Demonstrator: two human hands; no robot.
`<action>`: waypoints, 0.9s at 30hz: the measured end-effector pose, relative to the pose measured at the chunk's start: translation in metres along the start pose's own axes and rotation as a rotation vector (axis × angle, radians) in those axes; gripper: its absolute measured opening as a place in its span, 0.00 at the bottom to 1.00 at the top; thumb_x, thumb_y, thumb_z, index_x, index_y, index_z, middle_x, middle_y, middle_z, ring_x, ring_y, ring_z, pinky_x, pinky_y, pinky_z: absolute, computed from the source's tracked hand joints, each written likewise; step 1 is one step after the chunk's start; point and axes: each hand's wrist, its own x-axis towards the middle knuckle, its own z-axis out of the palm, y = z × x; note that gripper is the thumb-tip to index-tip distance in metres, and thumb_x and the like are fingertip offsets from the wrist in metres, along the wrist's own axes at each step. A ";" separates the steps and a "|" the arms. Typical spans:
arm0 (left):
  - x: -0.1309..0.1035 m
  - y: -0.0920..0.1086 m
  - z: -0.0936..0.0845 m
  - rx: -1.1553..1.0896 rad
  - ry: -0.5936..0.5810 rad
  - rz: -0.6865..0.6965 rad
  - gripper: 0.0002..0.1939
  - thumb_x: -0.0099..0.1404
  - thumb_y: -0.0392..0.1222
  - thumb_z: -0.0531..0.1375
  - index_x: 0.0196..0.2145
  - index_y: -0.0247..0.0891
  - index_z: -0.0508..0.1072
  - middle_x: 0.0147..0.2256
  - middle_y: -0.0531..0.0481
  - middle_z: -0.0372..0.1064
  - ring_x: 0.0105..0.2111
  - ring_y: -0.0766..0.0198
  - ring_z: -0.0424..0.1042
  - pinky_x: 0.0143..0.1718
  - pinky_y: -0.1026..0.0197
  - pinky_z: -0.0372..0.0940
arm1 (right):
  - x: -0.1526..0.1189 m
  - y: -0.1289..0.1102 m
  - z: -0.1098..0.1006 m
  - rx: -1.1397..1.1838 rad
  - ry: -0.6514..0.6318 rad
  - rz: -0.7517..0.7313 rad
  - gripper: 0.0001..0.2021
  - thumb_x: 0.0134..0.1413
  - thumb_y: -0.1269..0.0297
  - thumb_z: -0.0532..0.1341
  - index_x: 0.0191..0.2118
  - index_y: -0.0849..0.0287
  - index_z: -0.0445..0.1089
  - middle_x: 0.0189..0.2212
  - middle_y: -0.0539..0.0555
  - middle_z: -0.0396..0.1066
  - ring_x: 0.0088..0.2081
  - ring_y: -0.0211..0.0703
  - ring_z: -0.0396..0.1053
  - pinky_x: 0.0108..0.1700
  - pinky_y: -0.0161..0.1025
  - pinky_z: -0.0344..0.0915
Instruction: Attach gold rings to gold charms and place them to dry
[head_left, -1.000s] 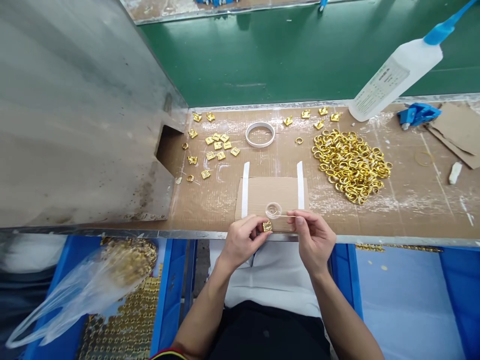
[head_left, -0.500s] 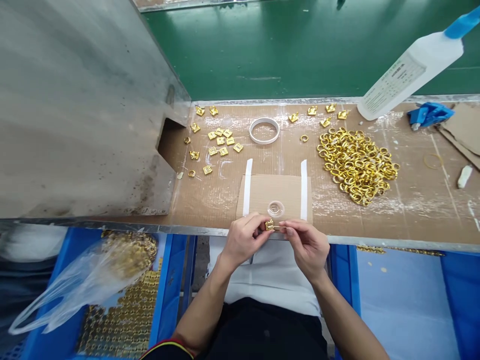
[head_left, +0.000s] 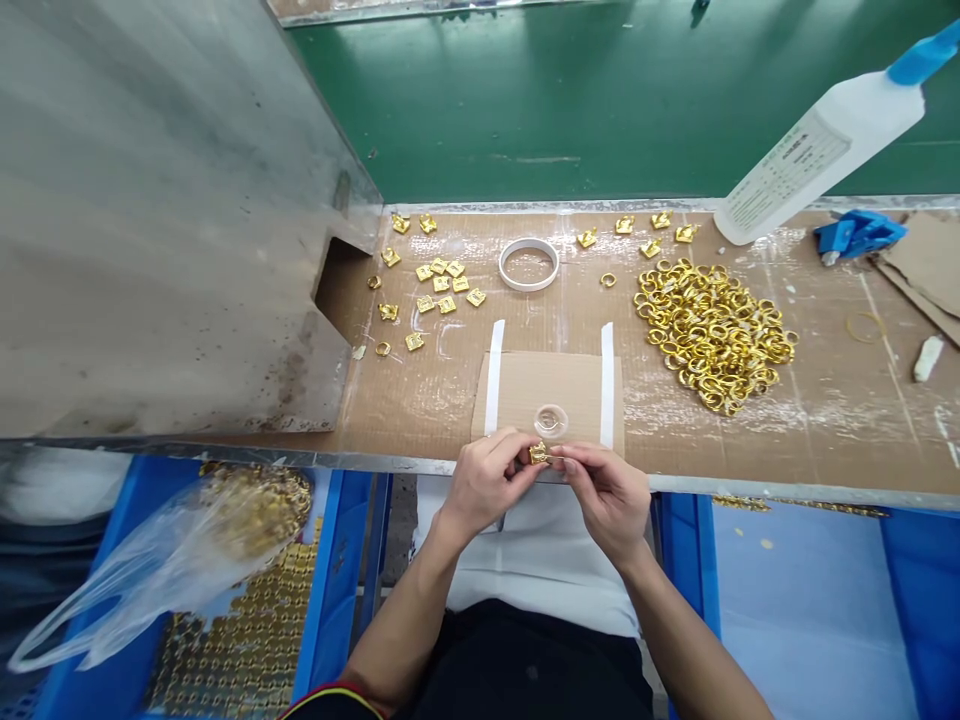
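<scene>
A large metal panel [head_left: 165, 220] walls in the left side of the counter [head_left: 817, 430], limiting sideways reach there. Below the counter's near edge stand a left blue bin [head_left: 331, 590] and a right blue bin [head_left: 919, 600]. A pile of gold rings [head_left: 712, 335] bounds the working area on the right; between it and the cardboard pad [head_left: 555, 380] runs a strip with room to shift, and a wider stretch lies left of the pad. The left hand [head_left: 480, 485] and right hand [head_left: 615, 500] meet at the counter's near edge, leaving little support beneath the wrists. Just beyond them, a transparent round dish [head_left: 551, 420] sits on the pad. The left fingers grip a small gold piece [head_left: 538, 453]; the right fingers pinch a thin stick [head_left: 556, 458], its tip at or very near the piece. The step in hand appears to be fine work on that piece, calling for a steady hold and small, light stick movements.
</scene>
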 end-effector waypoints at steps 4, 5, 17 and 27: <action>0.000 0.000 0.000 0.011 -0.007 -0.011 0.08 0.72 0.42 0.59 0.41 0.36 0.76 0.27 0.52 0.71 0.21 0.69 0.63 0.24 0.66 0.61 | 0.000 0.000 0.001 0.020 0.012 -0.011 0.07 0.65 0.69 0.64 0.43 0.53 0.79 0.37 0.55 0.83 0.36 0.46 0.82 0.37 0.41 0.81; 0.000 0.000 0.000 0.011 -0.006 -0.010 0.08 0.72 0.42 0.59 0.41 0.36 0.76 0.27 0.52 0.71 0.21 0.69 0.63 0.24 0.67 0.61 | 0.000 0.000 0.001 0.026 0.015 -0.014 0.07 0.65 0.70 0.64 0.43 0.53 0.79 0.37 0.54 0.83 0.35 0.46 0.82 0.36 0.40 0.81; -0.001 0.000 0.000 0.002 -0.012 -0.027 0.08 0.71 0.42 0.60 0.42 0.36 0.76 0.28 0.51 0.72 0.21 0.69 0.63 0.25 0.66 0.62 | 0.000 0.001 0.000 0.002 0.005 0.003 0.06 0.66 0.66 0.63 0.42 0.54 0.79 0.37 0.56 0.83 0.33 0.46 0.82 0.34 0.41 0.81; 0.000 0.001 0.001 0.009 0.017 0.010 0.08 0.72 0.42 0.60 0.41 0.36 0.75 0.27 0.52 0.71 0.21 0.69 0.63 0.24 0.66 0.61 | -0.003 0.004 0.000 -0.003 0.022 -0.004 0.05 0.67 0.67 0.63 0.42 0.54 0.78 0.37 0.56 0.83 0.34 0.46 0.81 0.34 0.41 0.81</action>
